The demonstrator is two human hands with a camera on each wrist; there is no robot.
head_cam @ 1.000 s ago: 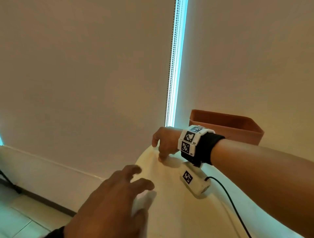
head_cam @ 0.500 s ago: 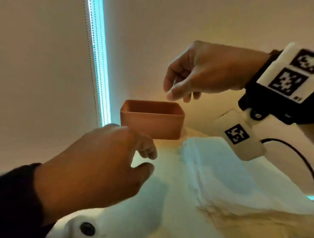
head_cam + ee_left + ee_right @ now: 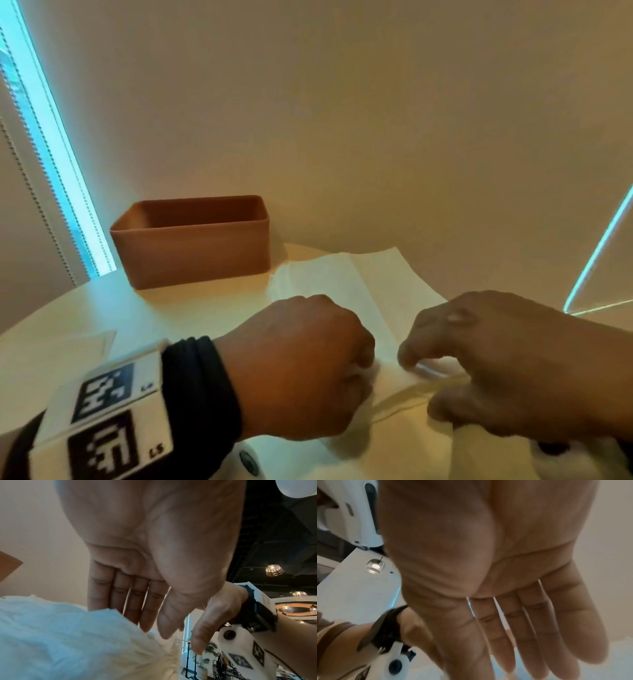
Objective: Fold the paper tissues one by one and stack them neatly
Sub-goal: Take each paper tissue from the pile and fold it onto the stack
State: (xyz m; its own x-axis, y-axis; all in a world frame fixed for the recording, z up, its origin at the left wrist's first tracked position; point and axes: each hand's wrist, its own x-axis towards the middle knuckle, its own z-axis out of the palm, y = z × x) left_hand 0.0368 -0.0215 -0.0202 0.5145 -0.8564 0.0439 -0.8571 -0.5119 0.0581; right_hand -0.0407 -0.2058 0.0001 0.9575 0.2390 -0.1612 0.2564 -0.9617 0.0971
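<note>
Tissue: thin white paper tissue sheet, spread open on the pale bench, centre crease running away from the viewer, far edge near the wall, near edge under both hands; flat probably so that a fold can be started from the near edge.
Left hand: over the near left part of the sheet, fingers bent down onto the paper; in the left wrist view the fingers run fairly straight down to the tissue edge, thumb close beside them; grip narrow, and whether the paper is pinched or only pressed cannot be told.
Right hand: at the near right part of the sheet, fingertips bent onto it where the paper puckers; fingers long and loosely together in the right wrist view; grip narrow, pinch cannot be told.
Spacing: hands side by side, just apart, likely to take the near edge at two spots and keep the fold square.
Folded tissue: pale folded tissue lying flat at the bench's left, well apart from the sheet; probably the start of the stack.
Box: terracotta-brown open rectangular box, standing behind, near the wall, just left of the sheet's far corner.
</note>
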